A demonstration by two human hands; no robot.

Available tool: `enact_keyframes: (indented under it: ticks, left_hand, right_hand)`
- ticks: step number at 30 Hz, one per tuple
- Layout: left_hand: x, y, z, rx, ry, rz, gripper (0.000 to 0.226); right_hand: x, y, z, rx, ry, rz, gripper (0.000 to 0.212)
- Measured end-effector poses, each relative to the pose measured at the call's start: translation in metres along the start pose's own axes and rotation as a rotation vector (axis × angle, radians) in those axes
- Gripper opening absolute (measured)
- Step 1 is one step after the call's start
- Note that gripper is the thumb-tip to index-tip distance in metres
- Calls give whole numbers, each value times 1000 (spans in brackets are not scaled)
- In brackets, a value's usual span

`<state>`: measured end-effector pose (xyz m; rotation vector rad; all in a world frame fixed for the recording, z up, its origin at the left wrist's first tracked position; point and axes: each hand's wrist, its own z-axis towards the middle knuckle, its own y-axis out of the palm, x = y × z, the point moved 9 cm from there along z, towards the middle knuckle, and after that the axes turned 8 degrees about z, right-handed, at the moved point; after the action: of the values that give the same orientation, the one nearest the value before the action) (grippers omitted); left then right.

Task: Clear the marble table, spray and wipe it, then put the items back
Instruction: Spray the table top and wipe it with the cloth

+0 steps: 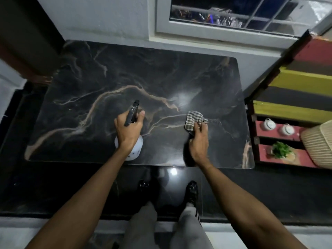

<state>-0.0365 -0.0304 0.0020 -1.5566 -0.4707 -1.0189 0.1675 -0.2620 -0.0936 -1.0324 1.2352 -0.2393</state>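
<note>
I stand at the near edge of a dark marble table (107,72) with pale veins, looking down at my two bare hands. My left hand (128,131) is wrapped around the neck of a spray bottle (133,112), black nozzle aimed toward the far edge, white body just inside the near edge. My right hand (198,141) is closed on a striped cloth (193,119), pressing it flat on the marble right of centre. The hands are well apart. The tabletop carries nothing else; two small white pots (269,124) and a green plant (280,150) sit on a coloured shelf (296,79) beside the table's right edge.

Risks, as I judge them: the bottle hangs close to the near edge, so setting it down carelessly could tip it to the floor. Wiping hard toward the right edge could carry my arm into the shelf items. Mist could drift onto the wall behind.

The light is dim. I cannot tell whether the marble is wet; a bright glare patch near the centre hides that. My hand covers the bottle's trigger.
</note>
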Motion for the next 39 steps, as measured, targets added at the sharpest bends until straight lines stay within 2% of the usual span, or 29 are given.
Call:
enact_keyframes:
  ticks: [2, 4, 5, 6, 7, 9, 11, 13, 14, 16, 18, 19, 22, 23, 28, 31, 33, 35, 37, 39]
  left_hand:
    - [13, 16, -16, -21, 31, 5, 34]
    - [26, 38, -34, -47, 44, 41, 39]
    - [32, 46, -42, -55, 44, 55, 40]
    - [38, 56, -50, -64, 44, 66, 41]
    - [44, 65, -58, -75, 39, 66, 40]
    - [57, 83, -72, -99, 29, 42, 39]
    - [70, 98, -82, -117, 32, 31, 38]
    - [85, 115, -90, -129, 55, 44, 39]
    - [94, 124, -96, -135, 70, 51, 40]
    - [110, 139, -106, -136, 90, 56, 40]
    - [121, 155, -113, -146, 108, 73, 40]
    - [127, 164, -116, -151, 111, 73, 40]
    - [136, 183, -120, -171, 98, 41, 38]
    - [141, 189, -121, -165, 98, 43, 38]
    - [165, 217, -120, -141, 144, 43, 40]
    - [171, 230, -115, -136, 162, 44, 41]
    - [175, 237, -109, -125, 164, 60, 41]
    - [177, 239, -99, -115, 174, 67, 42]
    - [179, 238, -90, -109, 177, 60, 43]
    - [181, 233, -75, -89, 177, 65, 42]
  right_hand:
    - [-15, 6, -16, -88, -97, -8, 61]
    - [-29, 36, -52, -357, -264, 12, 64]
    - [-31, 43, -69, -420, -367, -4, 70]
    - [-22, 36, -77, -401, -436, -21, 76]
    - [-2, 16, -71, -336, -412, -1, 80]
    - [64, -39, -53, -162, -165, 69, 82]
    - [124, -92, -43, 25, 62, 28, 73]
    - [138, -106, -42, 79, 106, -5, 74]
    - [128, -97, -45, 44, 62, -7, 80]
    - [100, -67, -64, -130, -141, 14, 87]
    - [96, -65, -75, -226, -313, -4, 92]
    - [114, -80, -65, -219, -289, 14, 93]
    - [191, -132, -28, -100, -31, 43, 87]
    - [204, -142, -24, -92, -10, 28, 86]
    - [203, -138, -49, -203, -194, 46, 69]
    - [200, -136, -5, -204, -206, 63, 76]
    - [193, -130, 49, -191, -141, 55, 78]
    - [175, -116, 90, -193, -130, 58, 69]
    - [154, -97, 92, -240, -157, 107, 58]
    - [130, -75, 73, -354, -280, 97, 53]
